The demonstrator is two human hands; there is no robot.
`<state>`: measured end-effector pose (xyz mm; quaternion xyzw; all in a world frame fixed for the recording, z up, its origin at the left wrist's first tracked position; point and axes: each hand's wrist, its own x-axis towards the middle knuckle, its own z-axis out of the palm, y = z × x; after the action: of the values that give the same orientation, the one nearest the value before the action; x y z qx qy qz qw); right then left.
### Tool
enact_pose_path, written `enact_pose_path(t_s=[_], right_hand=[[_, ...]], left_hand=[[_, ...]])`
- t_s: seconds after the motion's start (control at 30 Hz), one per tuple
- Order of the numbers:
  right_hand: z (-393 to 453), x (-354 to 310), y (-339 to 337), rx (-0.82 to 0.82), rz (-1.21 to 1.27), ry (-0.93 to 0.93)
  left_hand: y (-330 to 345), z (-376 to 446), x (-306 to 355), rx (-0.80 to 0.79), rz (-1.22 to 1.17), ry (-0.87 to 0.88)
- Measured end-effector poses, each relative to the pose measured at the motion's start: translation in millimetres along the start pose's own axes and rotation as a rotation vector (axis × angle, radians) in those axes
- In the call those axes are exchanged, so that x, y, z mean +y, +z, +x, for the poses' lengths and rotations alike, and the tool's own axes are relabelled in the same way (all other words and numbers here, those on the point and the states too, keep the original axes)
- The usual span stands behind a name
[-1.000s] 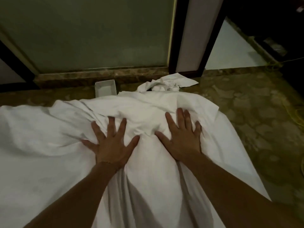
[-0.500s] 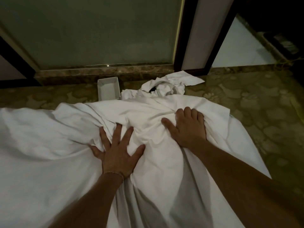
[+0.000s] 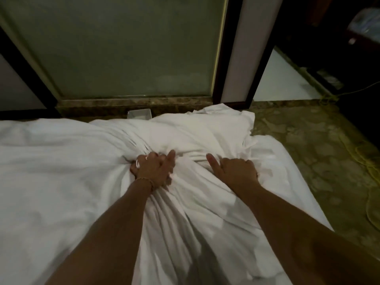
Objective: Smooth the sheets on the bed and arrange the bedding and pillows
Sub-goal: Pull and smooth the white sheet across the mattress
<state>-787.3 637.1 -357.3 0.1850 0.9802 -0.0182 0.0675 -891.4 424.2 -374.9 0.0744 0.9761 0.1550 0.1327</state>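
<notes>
White sheet (image 3: 61,171) bunched, folds running toward the viewer, left hand (image 3: 153,171) and right hand (image 3: 238,171) fingers clutching fabric.

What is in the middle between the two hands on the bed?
Only bunched white sheet. The left hand and right hand each grip a handful of it, and the head view shows just wrinkled folds between them.

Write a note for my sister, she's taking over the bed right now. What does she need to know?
Left hand: fingers curled, gripping a bunch of the white sheet.
Right hand: also gripping the sheet, index finger sticking out.
The sheet lies bunched and creased between both hands, spilling toward the patterned floor. A small white box sits beyond it.
Done: the sheet is grabbed.
Left: pull it flat, smooth creases, arrange bedding and pillows; no pillows in view.
</notes>
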Motion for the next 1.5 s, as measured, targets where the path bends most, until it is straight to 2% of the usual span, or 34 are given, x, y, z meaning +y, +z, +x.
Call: enact_pose_path(t_s=[0.07, 0.2, 0.27, 0.37, 0.5, 0.73, 0.87, 1.07, 1.17, 1.3, 1.43, 1.5], right_hand=[[-28.7, -8.2, 3.0, 0.009, 0.029, 0.022], [-94.9, -22.6, -5.5, 0.036, -0.029, -0.055], [-124.2, -27.1, -22.6, 0.025, 0.041, 0.004], [-158.0, -28.6, -49.5, 0.026, 0.070, -0.003], [-196.1, -12.3, -91.2, 0.117, 0.039, -0.077], [-257.0, 50.0, -146.6, 0.177, 0.017, -0.087], [-298.5, 65.0, -127.0, 0.131, -0.068, -0.094], [-368.8, 67.5, -69.5, 0.119, -0.028, -0.126], [-371.8, 67.5, -69.4, 0.077, -0.016, -0.145], [-341.2, 67.1, -95.9, 0.002, 0.121, -0.076], [-295.9, 61.6, -121.6, 0.154, 0.070, -0.062], [-273.7, 57.7, -123.9, 0.198, 0.036, -0.051]], left_hand=[[-11.6, -23.8, -15.7, -0.048, 0.029, 0.001], [-38.1, -78.5, -33.0, -0.119, 0.158, -0.051], [-60.4, -106.1, -34.3, -0.087, 0.221, -0.043], [-84.0, -144.7, -38.1, 0.034, 0.227, 0.013], [-101.8, -196.7, -39.0, 0.080, 0.159, 0.061], [-116.6, -293.3, 4.8, -0.006, 0.166, 0.199], [-92.6, -345.8, -0.6, -0.011, 0.185, 0.140], [-70.9, -402.0, -16.8, -0.181, 0.309, 0.150], [-86.5, -394.3, -22.7, -0.311, 0.217, 0.111], [-100.9, -372.8, -18.8, -0.362, 0.190, 0.118], [-110.2, -363.7, 1.0, -0.337, 0.218, 0.093], [-121.2, -355.3, 15.5, -0.242, 0.300, 0.097]])
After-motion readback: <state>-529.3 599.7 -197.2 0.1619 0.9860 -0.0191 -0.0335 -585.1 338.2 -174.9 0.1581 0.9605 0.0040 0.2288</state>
